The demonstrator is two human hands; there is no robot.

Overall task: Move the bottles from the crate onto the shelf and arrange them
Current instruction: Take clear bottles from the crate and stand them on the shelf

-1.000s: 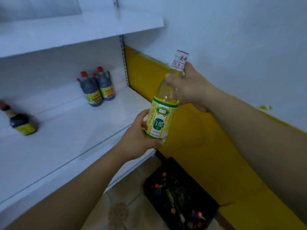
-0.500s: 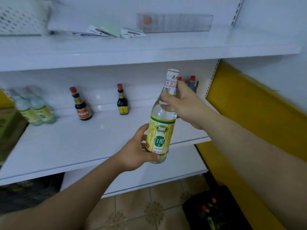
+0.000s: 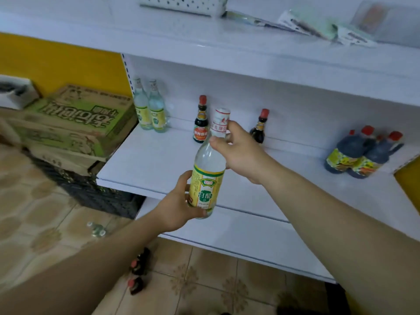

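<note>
I hold a clear vinegar bottle (image 3: 208, 173) with a yellow-green label and a white cap upright in front of the white shelf (image 3: 159, 160). My left hand (image 3: 179, 206) grips its base and my right hand (image 3: 236, 148) pinches its neck. On the shelf stand two matching clear bottles (image 3: 150, 106) at the far left, two small dark sauce bottles (image 3: 201, 120) (image 3: 259, 127) at the back, and a cluster of large dark bottles (image 3: 361, 153) at the right. The crate I took it from is out of view.
Stacked cardboard boxes (image 3: 72, 121) rest on a black crate (image 3: 95, 189) left of the shelf. Loose bottles (image 3: 136, 273) and a clear bottle (image 3: 96, 229) lie on the tiled floor. The upper shelf carries a white basket (image 3: 184, 3) and papers (image 3: 318, 26). A lower shelf (image 3: 238, 233) sits below.
The view has swung left along the shelf, bringing the boxes and the two clear bottles into sight. Both hands keep the same hold on the bottle.
</note>
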